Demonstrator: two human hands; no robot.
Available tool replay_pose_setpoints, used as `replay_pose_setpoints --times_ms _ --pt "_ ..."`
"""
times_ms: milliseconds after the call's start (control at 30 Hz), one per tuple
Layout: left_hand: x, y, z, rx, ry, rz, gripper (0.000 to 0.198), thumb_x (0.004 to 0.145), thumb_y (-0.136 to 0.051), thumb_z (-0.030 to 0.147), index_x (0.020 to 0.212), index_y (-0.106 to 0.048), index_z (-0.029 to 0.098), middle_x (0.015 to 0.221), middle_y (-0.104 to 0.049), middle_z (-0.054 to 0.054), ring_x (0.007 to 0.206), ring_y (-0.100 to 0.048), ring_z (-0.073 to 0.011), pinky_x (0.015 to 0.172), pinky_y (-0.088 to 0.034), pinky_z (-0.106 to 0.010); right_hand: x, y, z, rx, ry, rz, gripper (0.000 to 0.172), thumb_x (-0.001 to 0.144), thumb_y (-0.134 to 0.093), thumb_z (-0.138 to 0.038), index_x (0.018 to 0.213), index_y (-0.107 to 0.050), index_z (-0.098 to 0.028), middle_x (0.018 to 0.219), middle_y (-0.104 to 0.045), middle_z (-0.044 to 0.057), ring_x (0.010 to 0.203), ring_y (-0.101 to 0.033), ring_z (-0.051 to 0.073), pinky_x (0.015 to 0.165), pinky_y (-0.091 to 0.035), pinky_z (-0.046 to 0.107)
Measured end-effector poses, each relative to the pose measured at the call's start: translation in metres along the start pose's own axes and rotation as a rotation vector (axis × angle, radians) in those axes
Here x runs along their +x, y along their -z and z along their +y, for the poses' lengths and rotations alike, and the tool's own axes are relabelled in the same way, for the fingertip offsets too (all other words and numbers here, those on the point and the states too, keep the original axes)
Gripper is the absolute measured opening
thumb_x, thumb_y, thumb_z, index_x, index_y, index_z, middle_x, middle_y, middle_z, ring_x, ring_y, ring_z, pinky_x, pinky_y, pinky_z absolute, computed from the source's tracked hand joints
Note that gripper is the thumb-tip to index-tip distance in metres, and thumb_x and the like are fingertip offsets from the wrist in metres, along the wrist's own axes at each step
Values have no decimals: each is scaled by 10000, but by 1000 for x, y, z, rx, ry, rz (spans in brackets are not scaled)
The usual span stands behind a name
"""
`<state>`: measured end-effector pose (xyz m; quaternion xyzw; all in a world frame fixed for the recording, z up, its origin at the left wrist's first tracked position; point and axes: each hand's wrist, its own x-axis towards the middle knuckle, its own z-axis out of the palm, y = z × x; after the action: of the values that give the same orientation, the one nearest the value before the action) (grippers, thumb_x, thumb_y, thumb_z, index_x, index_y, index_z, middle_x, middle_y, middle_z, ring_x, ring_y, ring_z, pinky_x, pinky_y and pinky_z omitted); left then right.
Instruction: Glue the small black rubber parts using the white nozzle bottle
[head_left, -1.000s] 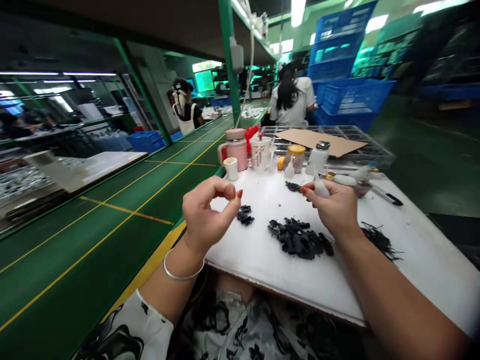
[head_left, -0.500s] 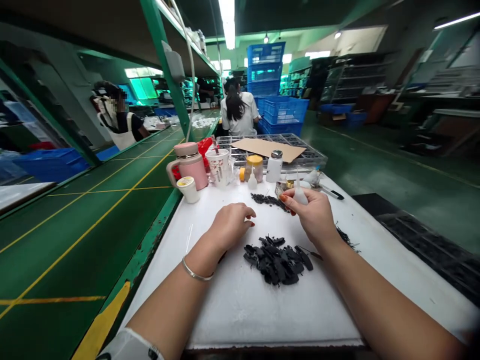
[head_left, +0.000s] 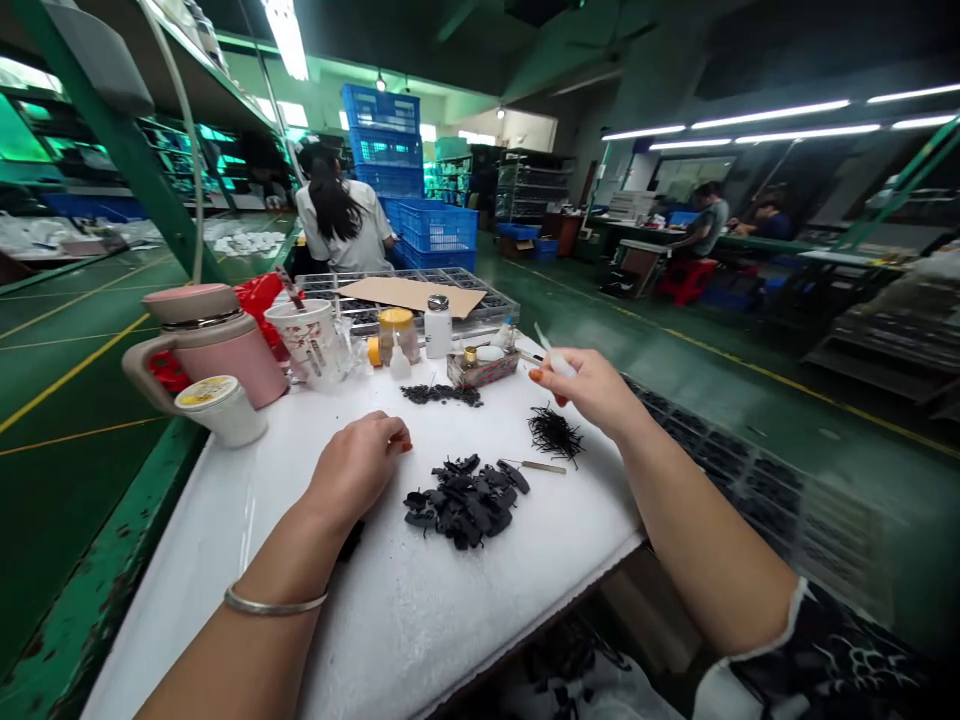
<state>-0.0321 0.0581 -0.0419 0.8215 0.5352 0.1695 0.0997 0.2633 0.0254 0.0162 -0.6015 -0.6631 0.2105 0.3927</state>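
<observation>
R hand, right of ctr, pinches white btl; L hand, left of ctr, half-curled, hold unclear; blk pcs lower ctr.

Floor: is spreading green, a yellow line running diagonally.
Tube lights: are glowing white, right.
Ceiling fan: is hanging in shadow.
Blue crates: are standing stacked beyond the bench.
Rack: is standing farther back.
Red stool: is standing well off, right.
</observation>
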Motion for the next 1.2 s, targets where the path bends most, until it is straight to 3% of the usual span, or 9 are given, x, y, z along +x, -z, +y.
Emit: replay_pose_setpoints --times_ms 100,167,333,500,600,733,933,1067,1200 --pt "1 2 1 -198 52 53 177 830 -512 338 793 -642 223 842 -693 -34 760 -606 -209 675 -414 -322 -21 10 12 -236 -21 -209 169 758 -619 -324 727 -682 -171 638 -642 -17 619 -574 139 598 -391 238" --pt "0 4 4 -417 112 64 182 813 -547 366 802 -646 214 781 -692 -23 724 -615 -190 665 -448 -307 -33 10 20 -289 -37 -272 84 705 -634 -210 700 -714 -185 695 -692 -9 701 -618 163 630 -405 232" --pt "-6 11 12 -937 260 92 257 685 -703 351 863 -709 166 772 -707 -44 721 -639 -168 677 -517 -281 -46 -4 34 -424 -49 -275 166 670 -620 -117 730 -735 -221 773 -723 21 774 -624 194 669 -393 247" --pt "-11 21 16 -1205 303 70 281 597 -805 301 825 -729 155 837 -727 -61 762 -660 -153 679 -535 -238 -46 -8 32 -462 0 -272 133 667 -602 -84 683 -681 -190 764 -689 45 782 -597 197 692 -373 261" --pt "-13 25 19 -1345 318 53 256 600 -822 274 810 -729 159 858 -719 -48 772 -650 -126 650 -531 -192 -38 -3 20 -410 33 -253 80 742 -571 -148 719 -643 -175 772 -670 35 751 -588 171 685 -391 255" --pt "-15 28 26 -1540 347 0 224 611 -823 193 811 -730 152 791 -696 -22 684 -622 -77 621 -526 -155 -18 -7 -12 -101 1 -209 161 782 -584 -283 863 -648 -159 703 -631 9 582 -550 128 564 -420 245" --pt "-17 27 32 -1694 361 -55 187 640 -795 117 806 -710 122 768 -712 -55 645 -641 -81 569 -523 -133 4 -42 -68 532 48 -356 238 663 -770 -328 713 -628 -143 598 -619 2 543 -584 121 539 -495 244" --pt "-16 25 31 -1729 346 -55 170 676 -782 153 819 -708 98 773 -712 -68 642 -648 -85 565 -529 -136 8 -70 -76 735 101 -411 282 665 -796 -356 739 -625 -144 615 -641 3 541 -599 114 530 -505 232" --pt "-14 21 30 -1746 350 -24 151 679 -782 161 785 -698 93 726 -692 -49 635 -642 -79 592 -532 -139 4 -87 -66 783 95 -348 276 697 -787 -361 718 -619 -143 586 -634 4 530 -576 101 515 -480 211"
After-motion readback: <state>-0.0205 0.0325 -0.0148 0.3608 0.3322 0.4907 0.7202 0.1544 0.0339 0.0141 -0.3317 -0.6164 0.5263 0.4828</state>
